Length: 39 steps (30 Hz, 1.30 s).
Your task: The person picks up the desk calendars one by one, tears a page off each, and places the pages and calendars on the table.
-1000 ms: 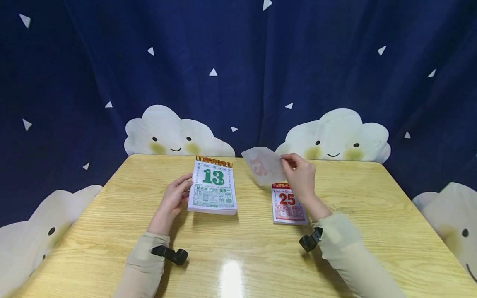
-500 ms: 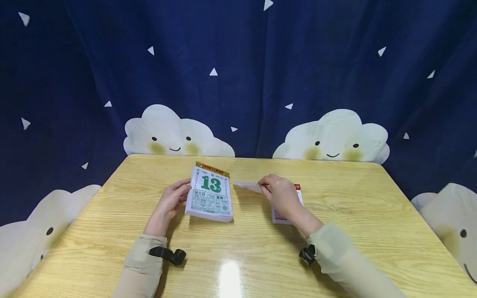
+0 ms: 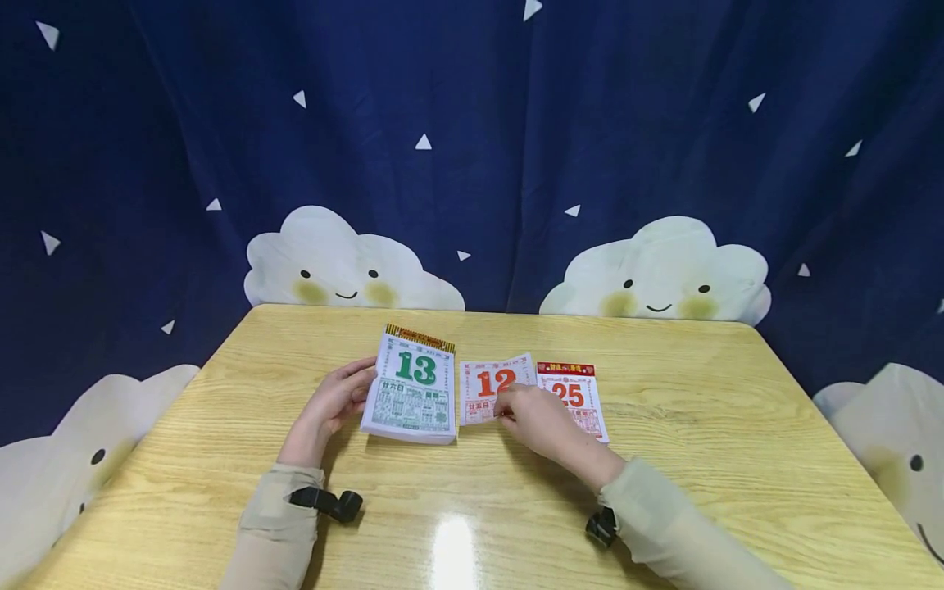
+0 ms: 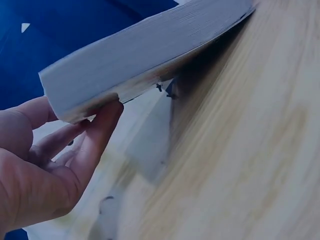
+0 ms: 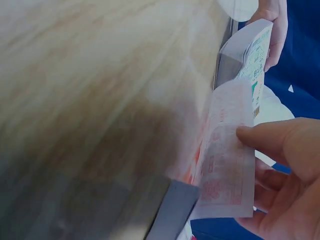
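Note:
A thick tear-off calendar (image 3: pixel 411 385) showing a green 13 lies at the left of centre, tilted, its left side raised off the table. My left hand (image 3: pixel 339 397) grips that side, with fingers under the pad in the left wrist view. To its right is a loose calendar sheet (image 3: pixel 475 388) with a red 12. My right hand (image 3: pixel 542 422) pinches the sheet's lower right part; in the right wrist view the paper (image 5: pixel 227 165) curls up, its pale back showing by the thumb. A smaller calendar (image 3: pixel 565 369) with a red 25 lies beyond, partly hidden by my right hand.
All of this is on a light wooden table (image 3: pixel 701 442). Behind it hangs a dark blue curtain (image 3: pixel 472 123) with white triangles and smiling clouds. Each wrist wears a black camera, the left wrist camera (image 3: pixel 342 506) close to the tabletop.
The right hand has brought the sheet down and left, from above the small calendar to the table between both calendars. Its printed face now shows. The large calendar has shifted slightly down and left.

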Each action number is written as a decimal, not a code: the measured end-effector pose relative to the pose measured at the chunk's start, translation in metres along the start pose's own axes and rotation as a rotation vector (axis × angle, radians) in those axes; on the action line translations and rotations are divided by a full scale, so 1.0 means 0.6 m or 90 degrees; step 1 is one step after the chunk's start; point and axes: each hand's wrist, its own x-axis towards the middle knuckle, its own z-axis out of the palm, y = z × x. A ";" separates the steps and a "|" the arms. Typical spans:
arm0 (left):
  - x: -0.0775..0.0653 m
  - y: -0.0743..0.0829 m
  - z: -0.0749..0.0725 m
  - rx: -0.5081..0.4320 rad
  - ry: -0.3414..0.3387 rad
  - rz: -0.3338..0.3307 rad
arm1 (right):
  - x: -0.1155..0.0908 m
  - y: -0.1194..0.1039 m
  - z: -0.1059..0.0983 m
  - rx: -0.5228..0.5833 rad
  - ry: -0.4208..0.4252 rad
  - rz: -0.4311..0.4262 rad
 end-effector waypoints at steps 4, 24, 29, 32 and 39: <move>-0.003 0.000 -0.003 0.036 0.010 0.008 | -0.002 -0.004 0.005 0.035 -0.033 0.002; 0.000 0.000 -0.009 0.222 0.143 0.014 | 0.005 -0.019 0.017 0.061 -0.115 -0.039; -0.001 0.000 -0.006 0.256 0.175 0.011 | 0.004 -0.020 0.019 0.064 -0.125 -0.046; -0.003 -0.002 -0.004 0.268 0.182 0.021 | 0.005 -0.020 0.019 0.068 -0.127 -0.050; -0.008 -0.005 0.001 0.269 0.194 0.012 | 0.003 -0.014 0.013 0.092 -0.124 -0.028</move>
